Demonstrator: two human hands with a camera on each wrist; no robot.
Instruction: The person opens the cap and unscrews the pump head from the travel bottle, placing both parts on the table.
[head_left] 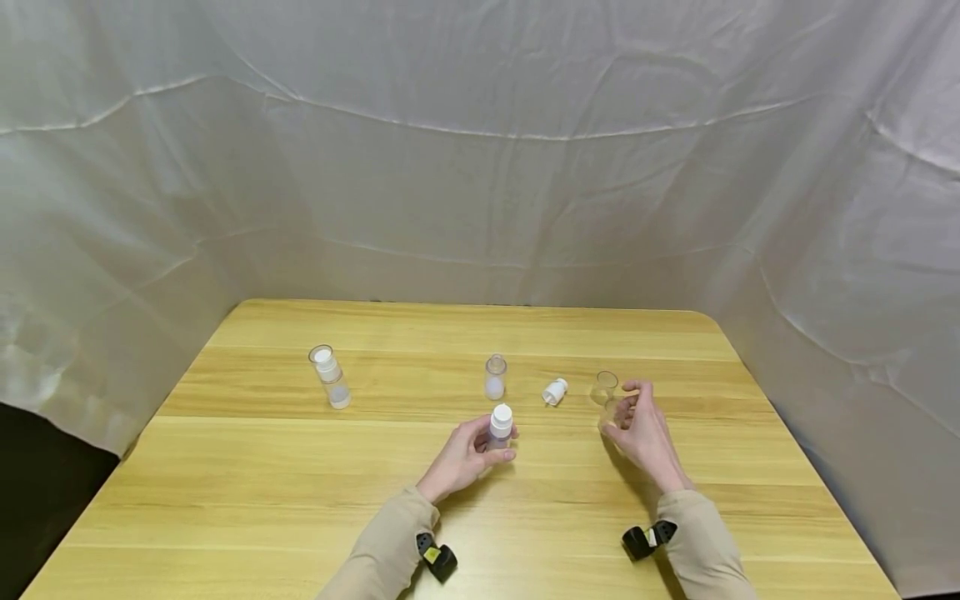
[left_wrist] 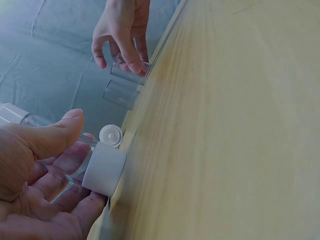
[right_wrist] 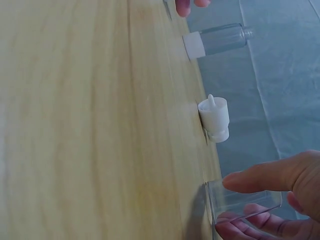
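Observation:
My left hand (head_left: 463, 456) holds a small clear pump bottle (head_left: 500, 427) upright, thumb on one side and fingers on the other. The bottle has a white pump top; its white base (left_wrist: 105, 170) shows in the left wrist view. On the right, my right hand (head_left: 645, 437) grips a clear cylindrical cap (right_wrist: 245, 200) standing on the table, with thumb and fingers on opposite sides. Just behind that one stands a second clear cap (head_left: 604, 387). Between the hands and farther back, a loose white pump head (head_left: 555, 391) lies on its side.
An open-necked clear bottle (head_left: 495, 377) with a white base stands behind my left hand. Farther left stands a bottle (head_left: 331, 379) with its pump and clear cap on. All are on a wooden table (head_left: 247, 500), with pale cloth (head_left: 480, 208) hanging around it.

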